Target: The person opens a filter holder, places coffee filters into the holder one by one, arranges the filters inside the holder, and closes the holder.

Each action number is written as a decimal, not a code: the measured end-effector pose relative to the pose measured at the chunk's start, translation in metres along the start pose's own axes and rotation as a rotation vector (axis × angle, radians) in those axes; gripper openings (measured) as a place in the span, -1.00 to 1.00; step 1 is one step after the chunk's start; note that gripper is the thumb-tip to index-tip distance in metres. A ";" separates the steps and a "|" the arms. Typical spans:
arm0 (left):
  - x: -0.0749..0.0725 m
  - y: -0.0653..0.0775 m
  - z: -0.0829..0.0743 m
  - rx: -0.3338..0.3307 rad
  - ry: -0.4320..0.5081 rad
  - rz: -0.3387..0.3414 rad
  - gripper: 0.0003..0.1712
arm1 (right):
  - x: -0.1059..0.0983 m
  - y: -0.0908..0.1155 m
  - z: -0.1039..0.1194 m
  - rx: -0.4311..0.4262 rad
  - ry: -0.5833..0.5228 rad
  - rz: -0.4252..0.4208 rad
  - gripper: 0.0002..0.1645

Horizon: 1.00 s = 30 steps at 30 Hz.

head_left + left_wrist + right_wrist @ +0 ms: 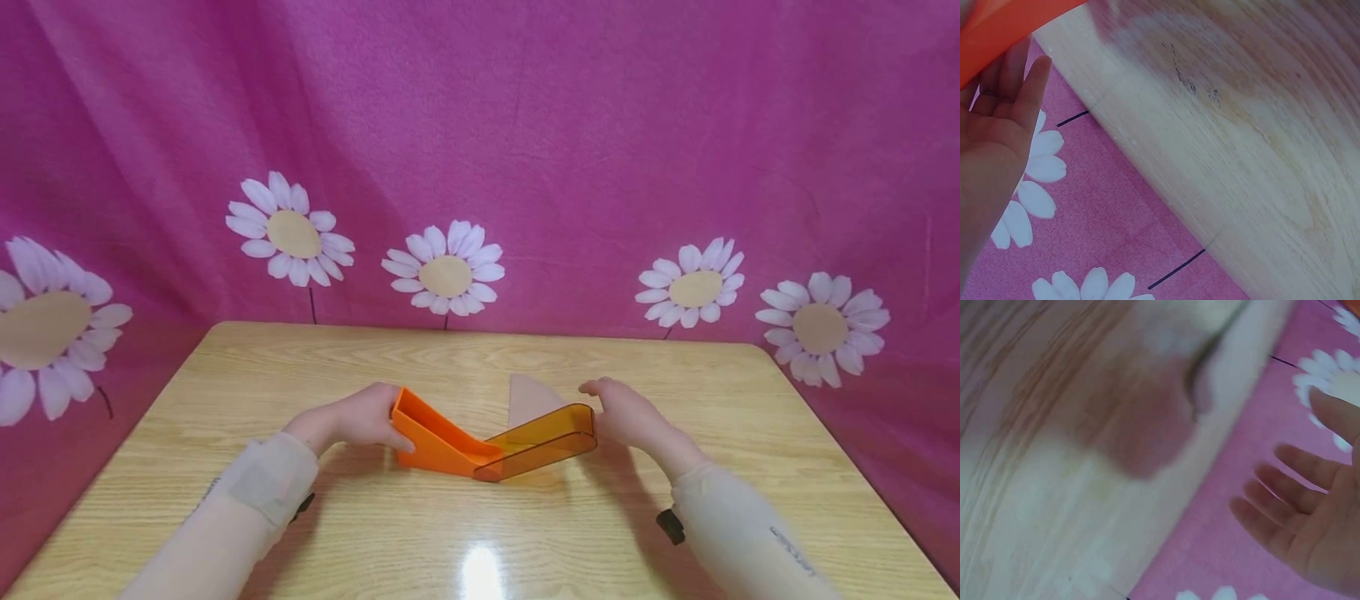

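A wedge-shaped orange plastic case (446, 450) with a see-through amber lid (540, 443) lies spread open at the middle of the table. My left hand (363, 417) holds its left end, thumb on the near side. In the left wrist view only a corner of the orange case (1007, 31) shows above the fingers. My right hand (618, 412) is beside the lid's right end with nothing in its grasp; its fingers (1288, 494) are loosely spread in the right wrist view. A flat, pinkish-beige wedge-shaped piece (528, 398) lies behind the lid, partly hidden.
The wooden table (390, 542) has a light grain and reflects a bright spot near its front. Behind it and at both sides hangs a magenta cloth (540, 150) with large white flowers. The table's far edge meets the cloth.
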<state>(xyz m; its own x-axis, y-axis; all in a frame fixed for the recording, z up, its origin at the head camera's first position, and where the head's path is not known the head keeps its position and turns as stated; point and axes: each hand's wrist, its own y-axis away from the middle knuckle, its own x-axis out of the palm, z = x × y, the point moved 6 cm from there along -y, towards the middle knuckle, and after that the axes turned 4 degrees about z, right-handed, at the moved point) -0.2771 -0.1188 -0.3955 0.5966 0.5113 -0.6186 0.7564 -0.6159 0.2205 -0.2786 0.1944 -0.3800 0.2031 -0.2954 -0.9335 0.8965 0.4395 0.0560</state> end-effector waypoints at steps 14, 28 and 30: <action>0.001 0.001 0.000 0.006 0.021 0.003 -0.61 | 0.054 -0.042 -0.015 0.130 0.110 0.035 -0.22; 0.001 0.001 0.000 0.008 0.016 0.007 -0.60 | 0.060 -0.043 -0.023 0.138 0.110 -0.016 -0.52; 0.001 0.001 0.000 0.005 0.021 0.006 -0.60 | 0.060 -0.046 -0.025 0.171 0.099 -0.014 -0.54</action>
<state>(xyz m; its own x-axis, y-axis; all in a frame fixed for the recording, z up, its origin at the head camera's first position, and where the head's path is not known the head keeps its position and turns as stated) -0.2759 -0.1187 -0.3961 0.6065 0.5199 -0.6016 0.7515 -0.6219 0.2202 -0.3172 0.1776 -0.4473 0.1582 -0.2118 -0.9644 0.9544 0.2833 0.0943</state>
